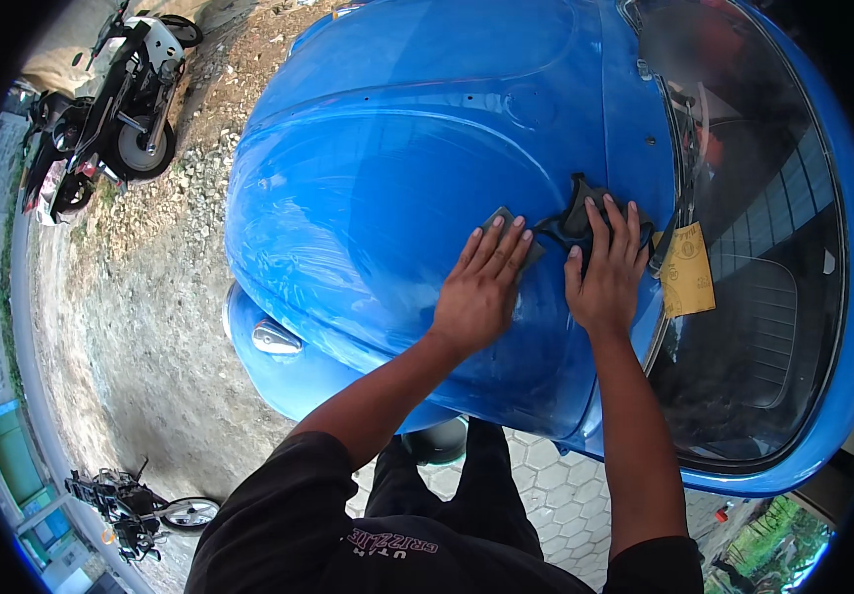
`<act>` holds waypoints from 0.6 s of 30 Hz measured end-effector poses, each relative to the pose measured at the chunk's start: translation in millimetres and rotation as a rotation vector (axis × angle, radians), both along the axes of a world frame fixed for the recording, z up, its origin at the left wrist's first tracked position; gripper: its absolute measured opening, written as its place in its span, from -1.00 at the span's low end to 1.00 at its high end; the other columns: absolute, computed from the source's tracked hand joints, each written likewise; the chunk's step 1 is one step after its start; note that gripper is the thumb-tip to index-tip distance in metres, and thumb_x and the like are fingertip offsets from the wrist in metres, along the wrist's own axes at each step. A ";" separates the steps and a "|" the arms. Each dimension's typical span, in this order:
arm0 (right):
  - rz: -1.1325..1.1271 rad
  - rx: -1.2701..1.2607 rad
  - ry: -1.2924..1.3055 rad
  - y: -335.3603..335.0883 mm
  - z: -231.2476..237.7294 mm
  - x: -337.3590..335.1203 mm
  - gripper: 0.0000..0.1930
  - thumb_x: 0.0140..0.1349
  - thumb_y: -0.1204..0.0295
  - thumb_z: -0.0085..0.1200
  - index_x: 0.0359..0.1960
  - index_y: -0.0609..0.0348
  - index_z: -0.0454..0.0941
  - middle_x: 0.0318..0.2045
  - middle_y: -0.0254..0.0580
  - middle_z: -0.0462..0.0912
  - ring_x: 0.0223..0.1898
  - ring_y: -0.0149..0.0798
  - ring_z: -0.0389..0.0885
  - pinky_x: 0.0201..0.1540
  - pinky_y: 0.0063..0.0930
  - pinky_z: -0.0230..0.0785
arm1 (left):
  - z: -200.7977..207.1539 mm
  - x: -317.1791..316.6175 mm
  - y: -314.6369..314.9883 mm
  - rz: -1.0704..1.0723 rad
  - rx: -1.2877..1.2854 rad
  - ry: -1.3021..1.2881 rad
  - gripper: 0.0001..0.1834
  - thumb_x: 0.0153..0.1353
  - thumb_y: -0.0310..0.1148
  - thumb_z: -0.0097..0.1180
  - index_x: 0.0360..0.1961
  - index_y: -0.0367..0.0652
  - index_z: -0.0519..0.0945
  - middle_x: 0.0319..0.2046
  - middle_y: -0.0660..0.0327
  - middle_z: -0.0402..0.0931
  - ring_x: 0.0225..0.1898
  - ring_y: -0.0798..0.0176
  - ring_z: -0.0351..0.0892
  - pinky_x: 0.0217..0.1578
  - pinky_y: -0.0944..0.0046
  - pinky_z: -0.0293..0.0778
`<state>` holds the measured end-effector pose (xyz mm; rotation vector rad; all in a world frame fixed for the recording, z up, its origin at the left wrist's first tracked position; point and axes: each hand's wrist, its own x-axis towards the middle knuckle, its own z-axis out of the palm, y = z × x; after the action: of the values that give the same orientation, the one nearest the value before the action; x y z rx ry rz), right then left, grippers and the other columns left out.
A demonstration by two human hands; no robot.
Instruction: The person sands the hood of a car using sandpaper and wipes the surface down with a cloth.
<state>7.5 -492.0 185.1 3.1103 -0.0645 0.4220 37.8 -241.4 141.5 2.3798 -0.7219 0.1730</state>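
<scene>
A blue car's rounded front lid (387, 198) fills the middle of the view, with pale smeary streaks on its left side. My left hand (476, 292) presses a small grey sheet of sandpaper (499, 220) flat against the paint, its fingers close together over it. Just to the right, my right hand (607, 272) holds a crumpled black cloth (577, 213) down on the panel near the windscreen. Its fingers are stretched over the cloth, and the palm side is hidden.
A yellow printed paper (686, 272) lies by the wiper at the windscreen (744, 356). A chrome-trimmed lamp (276, 338) sits on the fender. Below the car, a dark bucket (437, 443) stands near my legs on paving. Motorcycles (115, 109) are parked on the gravel at left.
</scene>
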 end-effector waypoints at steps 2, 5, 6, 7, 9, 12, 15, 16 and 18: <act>-0.019 -0.024 0.006 -7.2 1.2 -2.1 -0.24 0.66 0.15 0.06 0.87 -0.21 0.31 0.85 -0.21 0.26 0.94 0.18 0.00 0.78 0.73 0.04 | -7.0 17.3 14.6 0.048 -0.005 -0.039 -0.33 0.72 -0.44 0.13 0.79 -0.14 0.49 0.80 -0.02 0.42 0.86 -0.18 0.28 0.85 -0.23 0.17; -0.002 0.004 -0.011 2.5 -0.1 3.9 -0.24 0.66 0.16 0.05 0.87 -0.20 0.31 0.85 -0.20 0.26 0.94 0.18 0.00 0.78 0.73 0.03 | -46.8 124.2 155.5 0.549 0.077 -0.047 -0.39 0.82 -0.28 -0.02 0.78 -0.19 0.51 0.81 -0.06 0.39 0.85 -0.21 0.29 0.85 -0.15 0.16; 0.009 0.013 -0.016 8.0 1.3 6.8 -0.24 0.66 0.16 0.04 0.88 -0.19 0.30 0.85 -0.19 0.25 0.94 0.18 0.00 0.78 0.73 0.03 | -49.1 142.3 195.7 0.712 0.073 0.067 -0.39 0.84 -0.26 -0.07 0.78 -0.19 0.50 0.80 -0.08 0.40 0.85 -0.21 0.29 0.85 -0.14 0.16; 0.020 0.019 -0.024 10.2 1.5 8.3 -0.23 0.67 0.16 0.04 0.89 -0.19 0.29 0.85 -0.19 0.25 0.94 0.18 0.00 0.78 0.73 0.04 | -45.5 149.8 211.1 0.875 0.063 0.180 -0.39 0.87 -0.24 -0.11 0.79 -0.18 0.50 0.80 -0.09 0.42 0.84 -0.21 0.29 0.85 -0.13 0.15; 0.006 0.019 -0.019 9.9 0.2 7.4 -0.23 0.68 0.18 0.01 0.90 -0.19 0.28 0.85 -0.20 0.25 0.94 0.16 0.01 0.79 0.70 0.03 | -63.7 123.3 169.4 0.735 0.108 -0.034 -0.39 0.86 -0.28 -0.07 0.79 -0.18 0.50 0.80 -0.07 0.41 0.86 -0.21 0.26 0.85 -0.16 0.15; -0.048 -0.009 -0.007 -6.7 5.1 0.8 -0.24 0.71 0.22 -0.05 0.92 -0.19 0.24 0.85 -0.22 0.25 0.94 0.12 0.03 0.82 0.64 0.01 | -10.4 21.9 34.0 0.196 0.022 -0.017 -0.33 0.78 -0.37 0.04 0.83 -0.16 0.43 0.83 -0.07 0.35 0.90 -0.20 0.18 0.87 -0.22 0.06; -0.042 0.034 0.002 3.9 -3.8 6.2 -0.26 0.75 0.24 -0.11 0.93 -0.18 0.22 0.85 -0.24 0.26 0.93 0.07 0.05 0.84 0.58 -0.01 | 3.2 -55.0 -7.6 -0.106 0.022 0.064 -0.32 0.72 -0.45 0.10 0.81 -0.13 0.46 0.81 -0.03 0.40 0.88 -0.17 0.23 0.88 -0.25 0.09; -0.053 0.031 0.019 -0.9 -4.9 7.3 -0.27 0.77 0.24 -0.13 0.93 -0.18 0.21 0.85 -0.25 0.27 0.93 0.05 0.06 0.85 0.56 -0.02 | 3.4 -45.2 -1.5 -0.100 0.014 0.058 -0.32 0.72 -0.45 0.10 0.81 -0.13 0.46 0.81 -0.03 0.40 0.88 -0.17 0.23 0.88 -0.25 0.09; -0.055 0.015 0.027 -10.6 -6.6 8.4 -0.28 0.78 0.22 -0.14 0.93 -0.16 0.22 0.84 -0.24 0.28 0.92 0.05 0.08 0.85 0.56 -0.03 | -2.8 -2.4 37.4 0.076 -0.020 0.027 -0.33 0.74 -0.45 0.08 0.81 -0.13 0.47 0.81 -0.04 0.40 0.87 -0.17 0.25 0.87 -0.23 0.11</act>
<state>16.0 -502.6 178.5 3.1191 -0.1541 0.3805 35.3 -204.0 138.7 2.3877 -0.6153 0.1793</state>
